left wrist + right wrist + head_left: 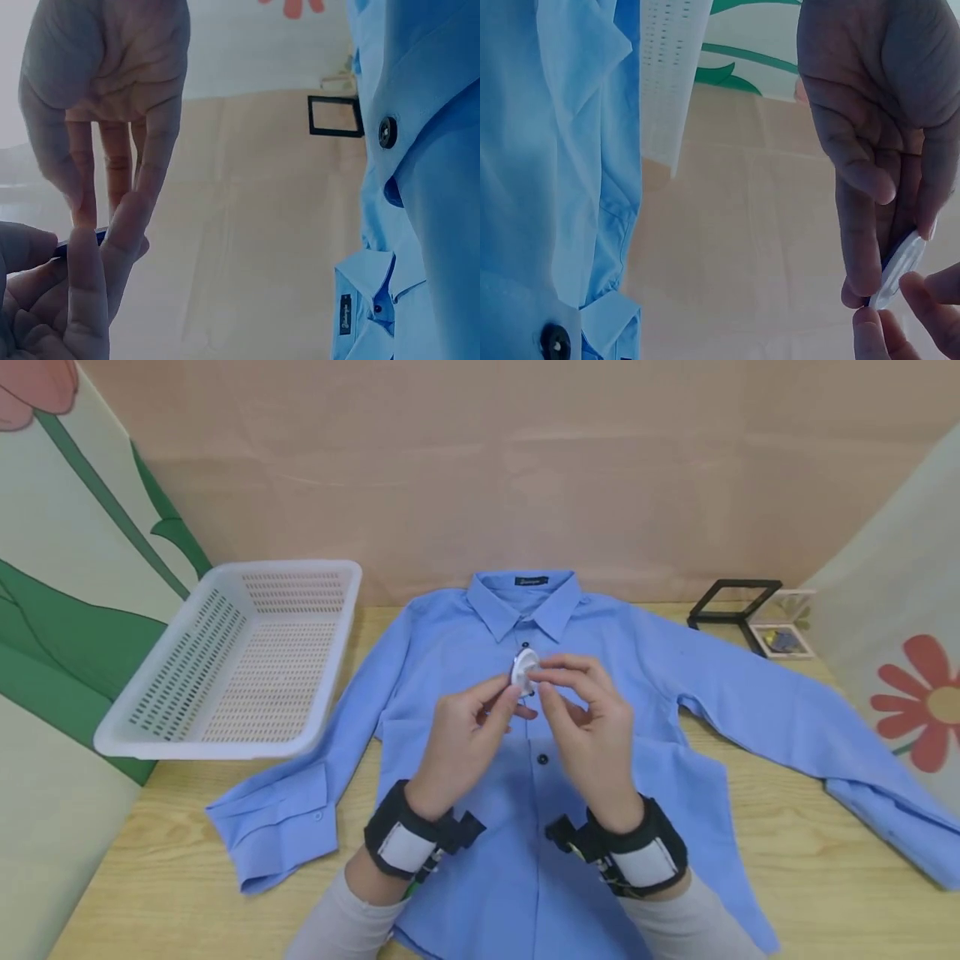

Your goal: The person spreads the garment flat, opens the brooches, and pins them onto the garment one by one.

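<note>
A small round white disc (525, 668) with a clear-looking face and a dark blue back edge is held up over the shirt's chest. My left hand (468, 727) pinches its rim between thumb and fingers from the left. From the other side, my right hand (592, 718) has thumb and fingertips on the disc's face and edge. The disc (900, 270) stands tilted between both hands in the right wrist view; the left wrist view shows just a dark sliver of it. A light blue button-up shirt (465, 635) lies spread below, front up, with dark buttons.
A white perforated plastic basket (337, 652) stands at the left, touching the shirt sleeve. Black and pale small frames (735, 583) stand at the back right. Underneath is a wooden table (810, 843), with a beige cloth backdrop (525, 468) behind.
</note>
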Available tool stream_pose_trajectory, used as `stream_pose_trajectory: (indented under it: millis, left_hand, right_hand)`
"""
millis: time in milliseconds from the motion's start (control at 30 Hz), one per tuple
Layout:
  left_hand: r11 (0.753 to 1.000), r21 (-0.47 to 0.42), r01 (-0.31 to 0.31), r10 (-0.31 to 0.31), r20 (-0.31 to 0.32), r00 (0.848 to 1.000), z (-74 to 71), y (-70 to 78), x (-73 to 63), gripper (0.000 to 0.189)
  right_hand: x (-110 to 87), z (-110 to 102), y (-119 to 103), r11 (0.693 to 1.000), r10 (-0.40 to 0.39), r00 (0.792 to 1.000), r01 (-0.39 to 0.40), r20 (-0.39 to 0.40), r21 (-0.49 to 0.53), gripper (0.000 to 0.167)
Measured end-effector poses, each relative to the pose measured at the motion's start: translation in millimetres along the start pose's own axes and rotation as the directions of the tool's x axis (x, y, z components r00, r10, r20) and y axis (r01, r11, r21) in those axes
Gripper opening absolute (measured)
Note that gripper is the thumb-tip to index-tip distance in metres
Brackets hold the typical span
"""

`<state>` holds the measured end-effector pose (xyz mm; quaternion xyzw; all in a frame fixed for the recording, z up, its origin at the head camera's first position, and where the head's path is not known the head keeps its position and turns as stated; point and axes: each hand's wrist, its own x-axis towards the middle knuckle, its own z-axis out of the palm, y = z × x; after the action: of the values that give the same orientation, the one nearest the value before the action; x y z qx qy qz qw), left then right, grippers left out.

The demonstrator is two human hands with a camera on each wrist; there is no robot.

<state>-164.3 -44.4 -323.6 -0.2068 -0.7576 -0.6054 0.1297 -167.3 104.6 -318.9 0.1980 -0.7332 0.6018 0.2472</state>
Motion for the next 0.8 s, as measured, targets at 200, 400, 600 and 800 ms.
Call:
stream_pose_trajectory:
  millis: [200, 400, 600, 800]
  left_hand:
    - [0.996, -0.081, 0.041, -0.040, 0.016, 0.999, -2.2, 1.7, 0.6, 0.027]
    - [0.989, -0.127, 0.077, -0.074, 0.031, 0.997, -4.7, 1.9, 1.9, 0.023]
    - [0.980, -0.174, 0.094, -0.082, 0.073, 0.994, -5.1, 3.8, 2.6, 0.023]
    - [0.974, -0.205, 0.098, -0.078, 0.103, 0.992, -4.6, 6.1, 2.8, 0.023]
  right_hand:
    - [2.9, -6, 0, 1.000, -0.002, 1.000, 0.002, -0.024, -0.027, 0.010]
    - [7.4, -10, -4, 0.997, 0.053, 0.996, -0.056, -0.068, -0.049, 0.018]
    - [9.5, -16, -6, 0.985, 0.171, 0.984, -0.173, -0.046, -0.026, 0.021]
    - [11.9, -22, -11, 0.964, 0.266, 0.964, -0.265, 0.019, -0.024, 0.024]
